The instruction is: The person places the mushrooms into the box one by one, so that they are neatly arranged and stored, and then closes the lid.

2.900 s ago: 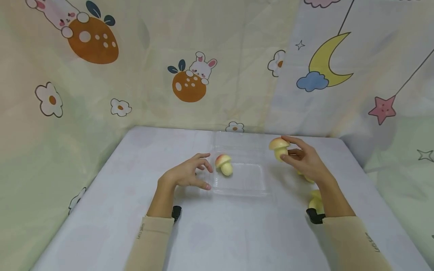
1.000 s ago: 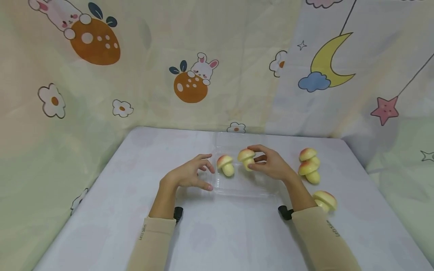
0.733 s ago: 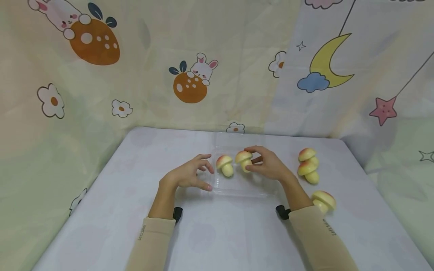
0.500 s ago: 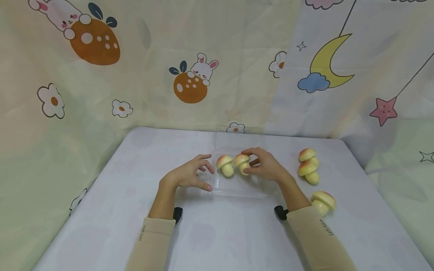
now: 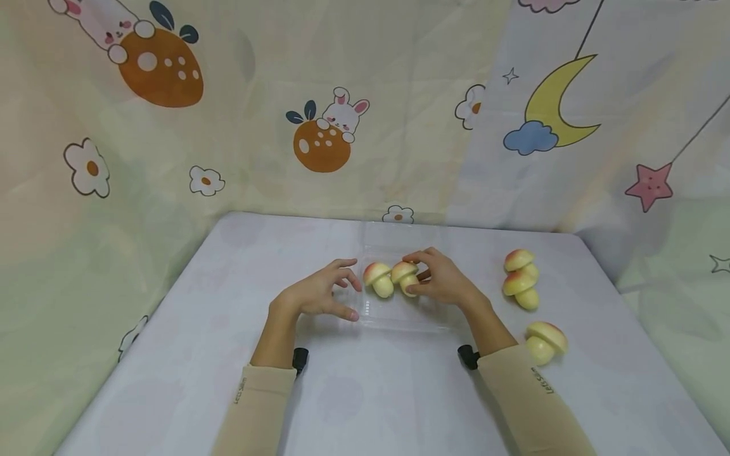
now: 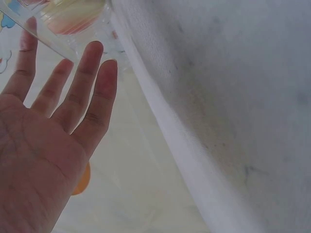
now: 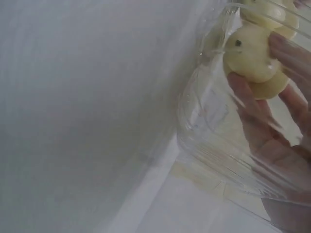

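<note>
My right hand (image 5: 445, 278) pinches a cream-yellow mushroom (image 5: 405, 272) with a reddish cap, inside a clear plastic box (image 5: 402, 324). Just left of it, a second mushroom (image 5: 381, 282) lies in the box, and the two caps are close together or touching. Through the clear wall, the right wrist view shows the fingers around the gripped mushroom (image 7: 250, 53). At the box's left side my left hand (image 5: 316, 291) is held with fingers spread and nothing in its grasp. The left wrist view has its fingertips beside the box wall (image 6: 48, 41); contact cannot be made out for certain.
On the right of the white table (image 5: 365, 405) two mushrooms (image 5: 520, 288) lie against each other, with another mushroom (image 5: 544, 342) nearer the front. The box's clear lid (image 5: 402, 234) lies opened towards the back. A printed cloth (image 5: 251, 114) hangs behind.
My right hand has carried the mushroom left from beyond the box's right side, then down into the box beside the other one. The left hand has stayed at the box's left side.
</note>
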Demonstrator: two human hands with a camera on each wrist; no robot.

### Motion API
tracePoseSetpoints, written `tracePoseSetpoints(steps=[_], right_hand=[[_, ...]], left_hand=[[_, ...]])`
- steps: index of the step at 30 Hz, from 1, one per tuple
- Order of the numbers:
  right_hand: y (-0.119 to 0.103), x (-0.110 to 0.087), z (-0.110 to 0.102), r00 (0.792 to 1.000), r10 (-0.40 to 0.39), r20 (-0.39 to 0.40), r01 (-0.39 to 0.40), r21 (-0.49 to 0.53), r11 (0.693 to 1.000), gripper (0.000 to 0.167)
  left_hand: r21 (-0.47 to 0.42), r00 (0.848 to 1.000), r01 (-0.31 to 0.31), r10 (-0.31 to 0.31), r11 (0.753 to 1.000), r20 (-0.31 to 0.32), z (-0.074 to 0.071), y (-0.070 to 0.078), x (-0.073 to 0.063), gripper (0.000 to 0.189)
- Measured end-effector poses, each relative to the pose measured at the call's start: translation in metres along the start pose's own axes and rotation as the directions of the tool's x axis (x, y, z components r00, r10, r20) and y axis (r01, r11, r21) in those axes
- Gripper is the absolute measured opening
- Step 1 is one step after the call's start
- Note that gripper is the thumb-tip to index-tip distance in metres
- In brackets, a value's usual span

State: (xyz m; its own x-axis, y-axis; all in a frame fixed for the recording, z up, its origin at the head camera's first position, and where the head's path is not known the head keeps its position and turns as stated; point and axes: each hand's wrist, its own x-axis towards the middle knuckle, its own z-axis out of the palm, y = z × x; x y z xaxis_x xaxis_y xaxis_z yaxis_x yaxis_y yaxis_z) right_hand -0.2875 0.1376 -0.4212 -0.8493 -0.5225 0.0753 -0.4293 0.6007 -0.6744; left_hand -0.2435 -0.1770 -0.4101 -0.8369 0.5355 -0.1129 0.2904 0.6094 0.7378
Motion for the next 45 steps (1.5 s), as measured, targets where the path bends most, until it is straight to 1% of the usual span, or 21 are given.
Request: tracePoseSetpoints(steps=[6, 11, 16, 24, 31, 34, 39, 45], right_hand=[[-0.003, 0.002, 0.003, 1.0, 0.022, 0.004, -0.022, -0.048, 0.999, 0.07], [-0.003, 0.003, 0.004, 1.0, 0.013, 0.007, -0.013, -0.044, 0.999, 0.07], [-0.004, 0.002, 0.004, 1.0, 0.003, 0.028, -0.002, -0.022, 1.0, 0.074], [-0.004, -0.004, -0.005, 0.999, -0.009, 0.043, 0.012, -0.08, 0.997, 0.075], [-0.01, -0.007, -0.014, 0.998, -0.02, 0.052, 0.025, -0.1, 0.995, 0.073], [-0.012, -0.009, -0.017, 0.999, -0.029, 0.046, 0.034, -0.116, 0.993, 0.073], [-0.015, -0.013, -0.024, 0.999, -0.02, 0.033, 0.024, -0.128, 0.992, 0.072], [-0.015, -0.016, -0.029, 0.999, -0.05, 0.016, 0.052, -0.13, 0.99, 0.07]], left_hand=[[0.001, 1.0, 0.005, -0.005, 1.0, -0.001, -0.001, 0.001, 0.0, 0.056], [0.002, 1.0, 0.001, -0.001, 1.0, 0.003, -0.001, -0.001, 0.001, 0.057], [0.009, 1.0, -0.006, 0.006, 1.0, 0.003, -0.001, -0.002, 0.001, 0.057], [-0.012, 1.0, -0.002, 0.002, 1.0, 0.011, 0.0, 0.001, 0.001, 0.057], [-0.004, 1.0, 0.012, -0.012, 1.0, 0.007, 0.0, 0.001, 0.0, 0.056], [-0.006, 1.0, 0.013, -0.013, 1.0, 0.006, 0.0, 0.002, 0.0, 0.056], [-0.009, 1.0, 0.01, -0.01, 1.0, 0.01, 0.0, 0.002, 0.0, 0.056], [-0.013, 1.0, 0.016, -0.016, 1.0, 0.006, 0.0, 0.003, -0.001, 0.056]])
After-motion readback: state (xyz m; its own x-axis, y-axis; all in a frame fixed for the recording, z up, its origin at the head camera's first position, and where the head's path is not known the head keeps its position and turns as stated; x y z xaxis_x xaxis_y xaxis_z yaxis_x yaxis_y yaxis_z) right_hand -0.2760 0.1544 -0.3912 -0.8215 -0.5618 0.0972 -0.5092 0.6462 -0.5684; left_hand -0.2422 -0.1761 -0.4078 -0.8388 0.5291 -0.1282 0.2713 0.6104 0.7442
